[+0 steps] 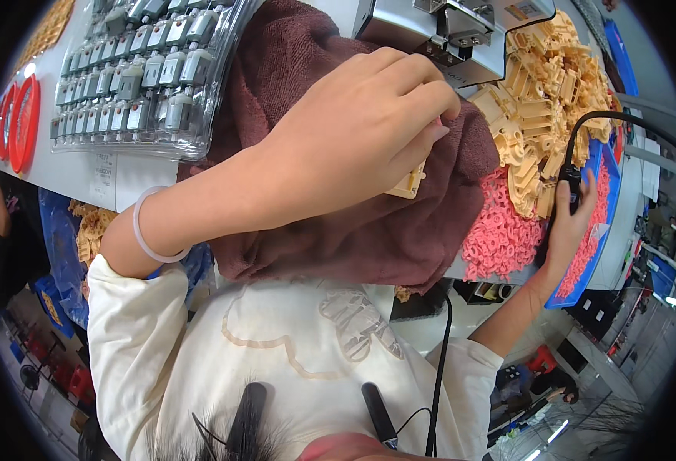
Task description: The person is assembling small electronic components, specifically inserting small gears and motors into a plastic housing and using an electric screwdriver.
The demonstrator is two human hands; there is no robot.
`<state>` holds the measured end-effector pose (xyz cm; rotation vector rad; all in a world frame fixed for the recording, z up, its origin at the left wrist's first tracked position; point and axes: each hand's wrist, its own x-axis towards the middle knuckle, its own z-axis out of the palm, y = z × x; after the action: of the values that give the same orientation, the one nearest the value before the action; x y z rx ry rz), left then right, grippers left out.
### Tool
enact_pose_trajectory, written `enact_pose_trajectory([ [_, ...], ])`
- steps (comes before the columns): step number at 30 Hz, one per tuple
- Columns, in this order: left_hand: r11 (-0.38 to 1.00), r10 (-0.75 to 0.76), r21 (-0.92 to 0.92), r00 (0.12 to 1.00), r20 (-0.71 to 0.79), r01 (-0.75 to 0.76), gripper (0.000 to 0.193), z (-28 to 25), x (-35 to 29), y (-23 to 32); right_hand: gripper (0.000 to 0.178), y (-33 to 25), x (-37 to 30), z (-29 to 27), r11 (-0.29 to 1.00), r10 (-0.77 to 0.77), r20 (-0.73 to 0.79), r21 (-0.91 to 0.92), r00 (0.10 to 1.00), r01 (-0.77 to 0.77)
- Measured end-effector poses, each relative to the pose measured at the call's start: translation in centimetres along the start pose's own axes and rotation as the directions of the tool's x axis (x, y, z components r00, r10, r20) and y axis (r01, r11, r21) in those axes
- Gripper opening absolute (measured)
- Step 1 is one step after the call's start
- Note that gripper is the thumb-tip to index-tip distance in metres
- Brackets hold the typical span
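Note:
My left hand (380, 123) reaches across the brown towel (338, 246), its fingers bent and closed around a pale yellow plastic part (409, 184). Most of that part is hidden under the palm. A little pink shows at the fingertips, too small to name. At the right, my right hand (572, 219) grips a black corded tool (573, 184) beside the pink pieces; its lower end is out of sight. From its top a black cable curves away to the right.
A clear tray of small grey motors (146, 73) stands at the far left. Behind the towel sits a metal fixture (461, 34). Yellow plastic parts (557, 84) are heaped at the right, above small pink pieces (503, 230) and a blue bin (607, 207). Red rings (24, 123) are at the left edge.

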<state>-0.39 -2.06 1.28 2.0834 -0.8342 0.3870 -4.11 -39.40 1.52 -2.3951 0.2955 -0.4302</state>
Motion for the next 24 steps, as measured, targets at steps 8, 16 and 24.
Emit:
enact_pose_trajectory([
  [8, 0.996, -0.054, -0.07, 0.998, 0.037, 0.056, 0.018, 0.0, -0.3, -0.1, 0.052, -0.4, 0.2, -0.2, 0.916, -0.129, 0.071, -0.372, 0.989, 0.146],
  [16, 0.985, -0.09, -0.149, 0.996, -0.022, 0.086, 0.017, 1.0, -0.8, -0.4, 0.06, 1.8, -2.2, -2.1, 0.906, -0.046, 0.036, -0.419, 0.998, 0.057],
  [24, 0.984, -0.078, -0.162, 0.996, -0.041, 0.071, 0.016, 1.0, -0.7, -0.7, 0.053, 2.3, -2.4, -3.3, 0.883, -0.326, -0.251, -0.425, 0.912, 0.199],
])
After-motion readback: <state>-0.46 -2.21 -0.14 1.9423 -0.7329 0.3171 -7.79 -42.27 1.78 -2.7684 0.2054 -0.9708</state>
